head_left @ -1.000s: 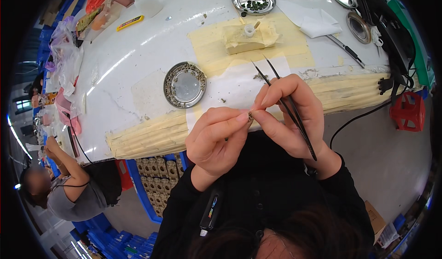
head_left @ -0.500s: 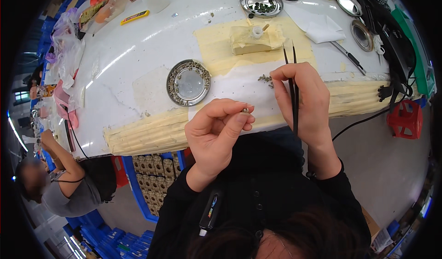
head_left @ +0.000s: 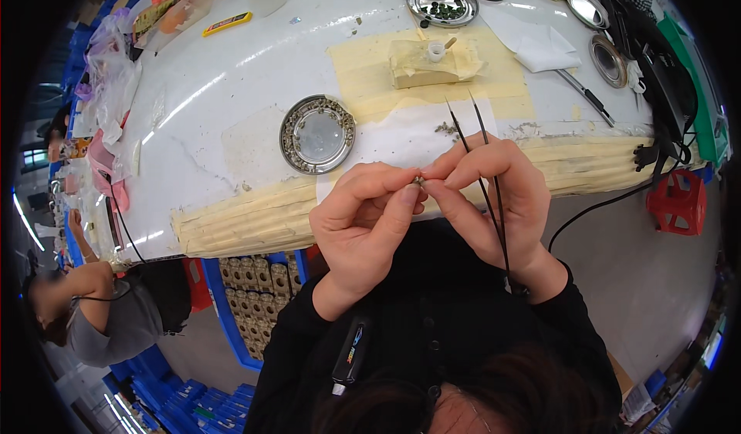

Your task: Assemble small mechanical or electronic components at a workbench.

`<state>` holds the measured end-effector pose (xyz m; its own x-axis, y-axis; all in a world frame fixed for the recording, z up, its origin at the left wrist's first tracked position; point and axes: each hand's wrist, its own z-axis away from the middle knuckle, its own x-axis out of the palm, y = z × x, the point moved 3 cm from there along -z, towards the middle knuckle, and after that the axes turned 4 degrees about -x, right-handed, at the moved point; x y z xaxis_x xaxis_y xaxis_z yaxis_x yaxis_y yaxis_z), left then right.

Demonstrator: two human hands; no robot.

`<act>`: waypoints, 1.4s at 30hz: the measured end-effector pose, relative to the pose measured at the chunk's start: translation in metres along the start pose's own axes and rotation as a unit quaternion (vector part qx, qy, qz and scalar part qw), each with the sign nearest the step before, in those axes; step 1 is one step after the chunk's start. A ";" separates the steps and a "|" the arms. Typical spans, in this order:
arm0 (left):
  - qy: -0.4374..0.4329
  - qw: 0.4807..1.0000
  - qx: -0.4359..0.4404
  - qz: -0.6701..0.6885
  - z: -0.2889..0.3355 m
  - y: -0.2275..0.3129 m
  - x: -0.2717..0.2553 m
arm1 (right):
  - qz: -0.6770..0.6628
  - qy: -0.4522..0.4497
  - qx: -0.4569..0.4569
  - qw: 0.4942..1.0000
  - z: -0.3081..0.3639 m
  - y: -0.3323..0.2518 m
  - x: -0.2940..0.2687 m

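Above the table's front edge, my two hands meet at a tiny metallic-looking piece (head_left: 417, 180). My left hand (head_left: 359, 226) pinches it between thumb and forefinger. From the other side, the thumb and forefinger of my right hand (head_left: 505, 195) touch it too, covering most of its shape. Black tweezers (head_left: 460, 130) are also held in my right hand, tips apart and pointing away, with nothing between them. Beyond the hands lies white paper (head_left: 382, 142) with a small heap of grey-gold pieces (head_left: 446, 128). A round metal dish (head_left: 318, 137) of similar pieces stands to the left.
A taped block (head_left: 409, 77) bears a small white cup (head_left: 436, 50). Farther back is a steel dish (head_left: 442, 24) with dark green bits. A pen-like tool (head_left: 590, 100) lies right. Below the table are a blue crate (head_left: 229, 316) and red stool (head_left: 675, 206). A person (head_left: 116, 326) sits left.
My right hand has moved left, and its thumb and forefinger now touch the tiny piece in my left hand. The tweezers have tilted left with it. The person at left has shifted.
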<state>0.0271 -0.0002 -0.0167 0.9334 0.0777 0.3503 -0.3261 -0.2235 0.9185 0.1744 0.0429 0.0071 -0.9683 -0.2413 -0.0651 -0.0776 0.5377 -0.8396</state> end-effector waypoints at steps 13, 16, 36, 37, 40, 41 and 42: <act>0.015 0.999 -0.031 -0.013 0.001 0.002 0.000 | -0.119 -0.020 0.083 0.989 0.000 0.006 0.002; 0.016 0.997 -0.067 0.028 0.000 0.001 0.000 | -0.125 -0.021 0.086 0.988 -0.001 0.006 0.001; -0.002 0.998 -0.056 -0.021 0.001 0.005 -0.002 | -0.069 -0.021 0.046 0.996 0.001 0.006 0.003; -0.004 0.998 -0.056 -0.022 0.001 0.005 -0.002 | -0.053 -0.017 0.037 0.998 0.001 0.006 0.002; -0.015 0.998 -0.056 -0.026 0.000 0.004 -0.003 | -0.011 -0.006 0.007 1.000 0.002 0.005 0.001; -0.020 0.998 -0.056 -0.027 0.000 0.005 -0.003 | 0.000 -0.003 -0.004 1.000 0.003 0.006 0.001; -0.022 0.998 -0.056 -0.026 0.000 0.005 -0.003 | 0.010 0.001 -0.015 1.000 0.003 0.006 0.001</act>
<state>0.0230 -0.0013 -0.0132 0.9542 0.0426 0.2960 -0.2900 -0.1108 0.9506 0.1740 0.0429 0.0005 -0.9703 -0.2278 -0.0810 -0.0643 0.5662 -0.8218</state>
